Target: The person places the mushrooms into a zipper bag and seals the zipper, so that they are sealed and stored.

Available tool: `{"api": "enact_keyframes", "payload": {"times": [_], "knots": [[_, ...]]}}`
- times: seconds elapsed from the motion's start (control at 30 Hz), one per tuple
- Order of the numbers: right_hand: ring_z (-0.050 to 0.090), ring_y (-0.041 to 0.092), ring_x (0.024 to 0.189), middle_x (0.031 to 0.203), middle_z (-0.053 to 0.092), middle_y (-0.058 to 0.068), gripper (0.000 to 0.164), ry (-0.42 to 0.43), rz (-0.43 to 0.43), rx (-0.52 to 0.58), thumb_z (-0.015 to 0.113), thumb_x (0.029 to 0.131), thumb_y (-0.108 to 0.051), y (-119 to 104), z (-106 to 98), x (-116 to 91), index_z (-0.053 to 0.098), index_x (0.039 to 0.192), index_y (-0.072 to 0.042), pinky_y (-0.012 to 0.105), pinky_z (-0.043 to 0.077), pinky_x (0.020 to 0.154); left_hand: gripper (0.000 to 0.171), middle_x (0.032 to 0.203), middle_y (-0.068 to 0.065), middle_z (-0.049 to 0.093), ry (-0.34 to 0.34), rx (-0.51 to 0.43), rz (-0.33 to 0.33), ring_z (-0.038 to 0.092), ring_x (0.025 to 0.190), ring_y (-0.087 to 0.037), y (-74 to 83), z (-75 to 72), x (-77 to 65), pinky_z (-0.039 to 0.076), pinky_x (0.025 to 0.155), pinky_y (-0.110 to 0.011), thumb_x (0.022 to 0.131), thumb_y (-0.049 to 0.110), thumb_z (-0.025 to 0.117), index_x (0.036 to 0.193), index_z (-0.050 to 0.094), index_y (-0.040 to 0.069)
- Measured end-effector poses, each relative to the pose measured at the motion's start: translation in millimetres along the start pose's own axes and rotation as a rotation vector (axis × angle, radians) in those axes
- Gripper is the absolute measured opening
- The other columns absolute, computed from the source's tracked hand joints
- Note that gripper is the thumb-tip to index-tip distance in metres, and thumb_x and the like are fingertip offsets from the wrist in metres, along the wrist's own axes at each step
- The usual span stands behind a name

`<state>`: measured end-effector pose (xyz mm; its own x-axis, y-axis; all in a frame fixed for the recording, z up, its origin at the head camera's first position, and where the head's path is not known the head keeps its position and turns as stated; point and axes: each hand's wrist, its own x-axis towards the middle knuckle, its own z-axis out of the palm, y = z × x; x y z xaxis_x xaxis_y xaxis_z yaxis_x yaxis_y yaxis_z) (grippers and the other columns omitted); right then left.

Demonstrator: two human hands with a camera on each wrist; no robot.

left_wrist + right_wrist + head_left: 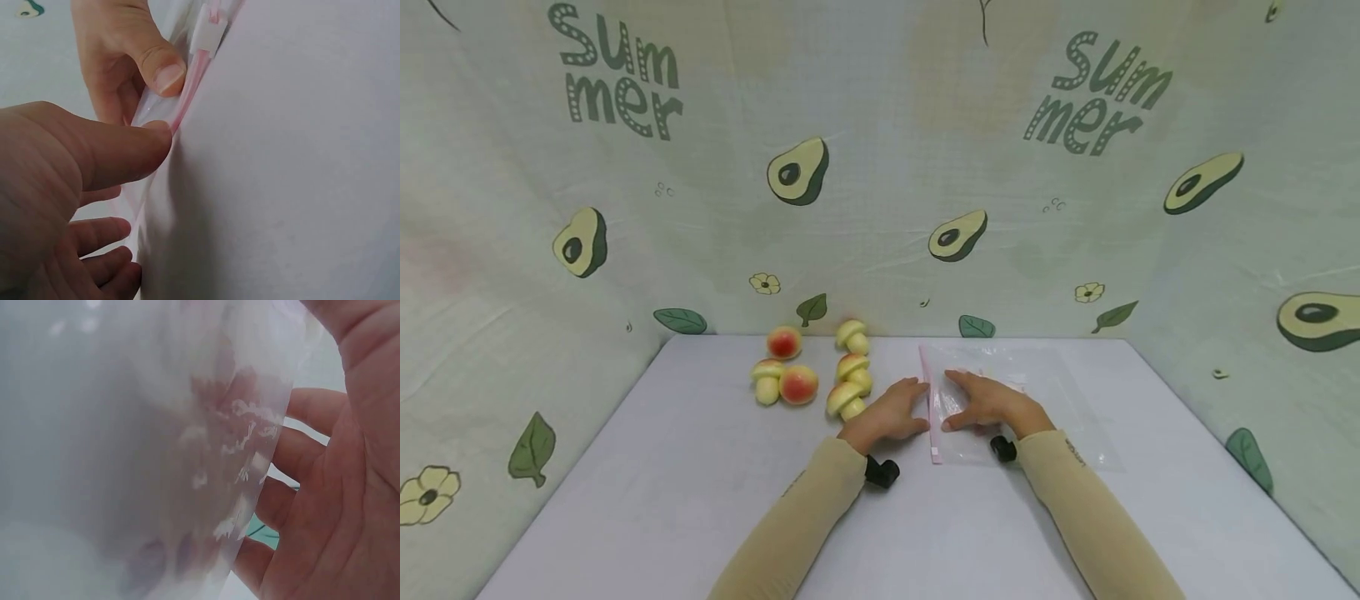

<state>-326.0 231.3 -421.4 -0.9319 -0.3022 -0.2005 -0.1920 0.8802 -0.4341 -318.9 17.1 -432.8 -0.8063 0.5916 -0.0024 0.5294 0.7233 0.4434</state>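
Observation:
A clear zip bag (1067, 400) with a pink zip strip (934, 437) along its left edge lies on the white table. My left hand (891, 412) is at that strip, its thumb tip on the pink edge in the left wrist view and the other fingers loosely bent behind. Over the bag, my right hand (992, 404) grips the film beside the strip; its thumb shows close to the white slider (209, 31). In the right wrist view the bag's film (206, 444) overlaps the right fingers (300, 450), partly blurring them.
Left of my left hand stand several yellow toy mushrooms (851, 337) in a column. Another mushroom (767, 381) sits farther left, beside two red-and-yellow peach-like fruits (798, 385). A patterned cloth (865, 250) rises behind the table and at both sides.

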Motion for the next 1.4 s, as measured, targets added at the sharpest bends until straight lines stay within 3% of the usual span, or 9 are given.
{"api": "enact_keyframes", "payload": {"times": [0.33,0.8,1.13,1.4], "knots": [[0.021,0.031,0.142,0.155,0.024,0.012,0.105,-0.015,-0.011,-0.007,0.082,0.065,-0.054,0,0,-4,0.032,0.149,-0.016,0.052,0.022,0.112,0.046,0.150,-0.015,0.035,0.011,0.093,-0.029,0.026,0.140,-0.032,-1.9,3.4,1.6,0.023,0.113,-0.043,0.096,0.025,0.056,0.140,0.049,0.015],[0.019,0.032,0.142,0.156,0.023,0.011,0.102,-0.031,0.020,-0.007,0.083,0.066,-0.050,-3,0,-4,0.034,0.149,-0.015,0.051,0.021,0.112,0.044,0.147,-0.011,0.041,-0.025,0.246,-0.053,0.031,0.137,-0.035,1.2,-0.1,2.8,0.024,0.112,-0.042,0.095,0.034,0.055,0.137,0.054,0.022],[0.027,0.031,0.139,0.155,0.026,0.013,0.104,-0.029,0.068,0.009,0.084,0.066,-0.046,-4,-4,-9,0.030,0.150,-0.016,0.053,0.023,0.111,0.038,0.126,-0.004,0.058,0.021,0.258,-0.069,0.053,0.118,-0.024,5.4,-2.2,12.7,0.043,0.096,-0.040,0.091,0.040,0.062,0.125,0.064,0.023],[0.032,0.028,0.135,0.152,0.032,0.013,0.103,-0.035,0.048,0.033,0.084,0.067,-0.044,1,-6,-10,0.030,0.150,-0.015,0.052,0.023,0.110,0.037,0.112,-0.002,0.061,0.058,0.260,-0.098,0.058,0.105,-0.026,7.3,-1.5,14.0,0.048,0.085,-0.040,0.087,0.043,0.067,0.118,0.067,0.023]]}}
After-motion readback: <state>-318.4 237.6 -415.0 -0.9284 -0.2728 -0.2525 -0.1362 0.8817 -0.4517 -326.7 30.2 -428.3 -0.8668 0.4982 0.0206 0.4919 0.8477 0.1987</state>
